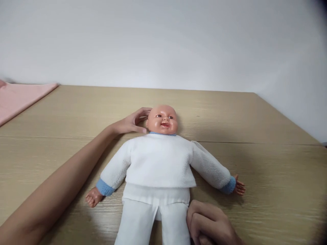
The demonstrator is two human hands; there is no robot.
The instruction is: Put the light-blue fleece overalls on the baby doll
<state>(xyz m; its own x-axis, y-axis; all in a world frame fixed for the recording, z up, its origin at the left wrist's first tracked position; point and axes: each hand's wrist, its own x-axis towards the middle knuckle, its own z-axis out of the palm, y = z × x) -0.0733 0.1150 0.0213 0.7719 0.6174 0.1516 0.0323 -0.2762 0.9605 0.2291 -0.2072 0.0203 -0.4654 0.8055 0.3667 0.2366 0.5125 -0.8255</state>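
A baby doll (159, 163) lies on its back on the wooden table (268, 136), arms spread, dressed in a white fleece top with blue cuffs and white trousers. My left hand (133, 121) reaches across and cups the left side of the doll's bare head (163, 119), thumb and fingers curved round it. My right hand (206, 223) rests at the doll's right hip, fingers curled against the edge of the white trousers (153, 221); whether cloth is pinched in them is hidden.
A pink cloth (17, 98) lies at the table's far left corner. A pale wall (163, 41) stands right behind the table's back edge. The table's right edge runs diagonally at the far right.
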